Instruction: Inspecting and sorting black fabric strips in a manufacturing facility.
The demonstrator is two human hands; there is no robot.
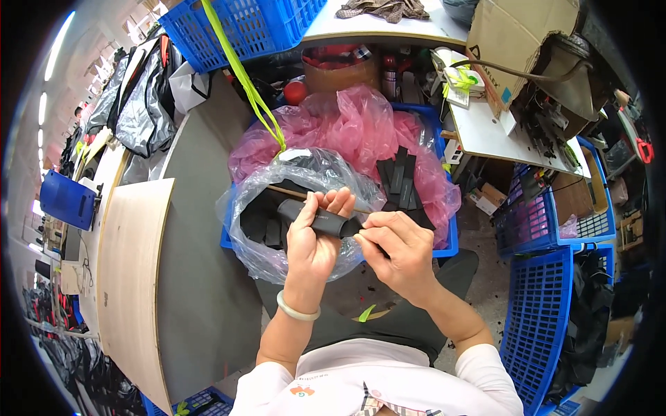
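Observation:
My left hand [313, 239] is curled round a black fabric sleeve [329, 223], a short tube-like piece with small pale print. At the sleeve's right end, my right hand [399, 246] pinches its dark tip between thumb and fingers. A thin brown stick [286, 191] runs behind my left fingers toward my right hand; whether a hand grips it I cannot tell. Below both hands, a clear plastic bag [243, 243] lies open with black pieces [260, 218] inside. More flat black pieces [399, 173] rest on a pink plastic bag [347, 121] to the right.
Both bags sit in a blue crate [451, 232] before my knees. A grey panel [208, 277] and a wooden board [132, 277] stand at left. Blue crates [538, 312] are stacked at right. A yellow-green strap [239, 69] hangs from the blue basket [239, 31] above.

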